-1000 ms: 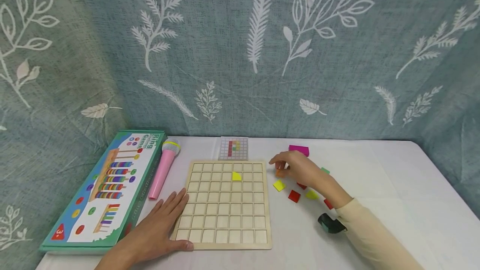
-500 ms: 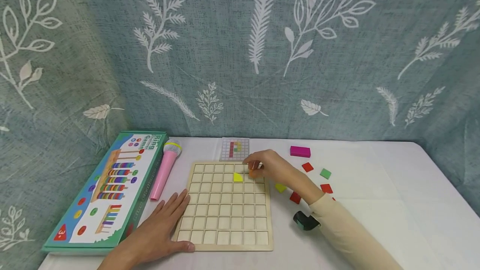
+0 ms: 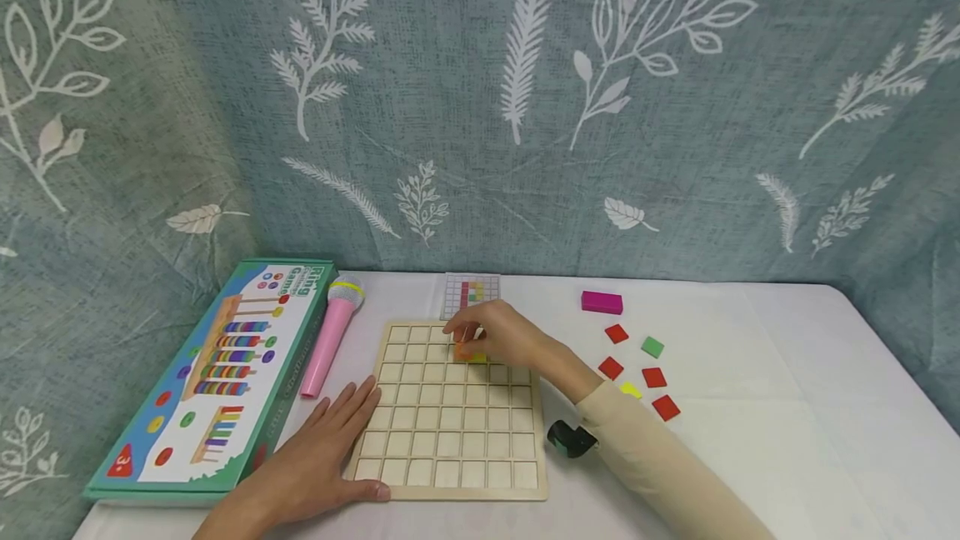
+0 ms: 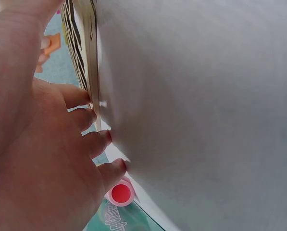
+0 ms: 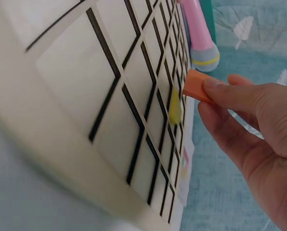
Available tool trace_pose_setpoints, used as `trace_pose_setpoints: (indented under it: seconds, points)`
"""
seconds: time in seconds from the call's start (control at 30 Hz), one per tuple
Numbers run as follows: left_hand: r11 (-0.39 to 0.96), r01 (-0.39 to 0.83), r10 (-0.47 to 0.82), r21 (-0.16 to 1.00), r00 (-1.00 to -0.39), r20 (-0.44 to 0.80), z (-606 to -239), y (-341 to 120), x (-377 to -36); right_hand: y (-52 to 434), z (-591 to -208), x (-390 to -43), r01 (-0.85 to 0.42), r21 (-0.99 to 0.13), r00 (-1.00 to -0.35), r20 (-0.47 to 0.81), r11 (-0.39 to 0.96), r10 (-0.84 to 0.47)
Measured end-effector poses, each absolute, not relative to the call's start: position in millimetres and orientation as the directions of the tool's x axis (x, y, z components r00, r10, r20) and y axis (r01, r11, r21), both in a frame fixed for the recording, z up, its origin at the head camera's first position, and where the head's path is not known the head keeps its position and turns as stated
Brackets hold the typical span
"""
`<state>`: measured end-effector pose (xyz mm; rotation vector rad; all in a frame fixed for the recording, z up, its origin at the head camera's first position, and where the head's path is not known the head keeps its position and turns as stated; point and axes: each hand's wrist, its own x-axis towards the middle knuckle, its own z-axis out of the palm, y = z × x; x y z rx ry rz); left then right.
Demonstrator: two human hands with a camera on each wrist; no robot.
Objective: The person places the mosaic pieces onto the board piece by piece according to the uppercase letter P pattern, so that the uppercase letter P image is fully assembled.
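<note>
In the head view my right hand (image 3: 498, 336) is over the upper part of the wooden grid board (image 3: 435, 493). It pinches a small orange tile (image 5: 195, 85) between thumb and fingers, as the right wrist view shows. Just beside that tile a yellow piece (image 5: 175, 108) lies in a cell of the board, partly hidden by the hand in the head view. My left hand (image 3: 303, 461) rests with spread, straight fingers along the board's left edge. In the left wrist view its fingertips touch the board's side and the white cloth.
Loose red tiles (image 3: 654, 377), a green tile (image 3: 652, 347) and a yellow tile (image 3: 630, 390) lie right of the board. Behind them is a magenta block (image 3: 602, 302). A pattern card (image 3: 453, 297) lies behind the board. At left are a pink microphone (image 3: 330, 340) and a game box (image 3: 217, 382).
My right hand has moved left from among the loose tiles to over the board, carrying the orange tile beside the yellow piece. My left hand stays in place.
</note>
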<state>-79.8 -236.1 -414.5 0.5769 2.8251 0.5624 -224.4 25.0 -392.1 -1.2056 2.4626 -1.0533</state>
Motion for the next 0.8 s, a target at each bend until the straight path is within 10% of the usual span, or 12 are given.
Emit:
trace_pose_setpoints:
  seconds: [0.8]
  points:
    - [0.857, 0.355, 0.415, 0.374, -0.905, -0.092, -414.8, -234.5, -78.8, 9.1, -403.2, -227.0, -0.621, -0.607, -0.676, 0.093, 0.497, -0.731]
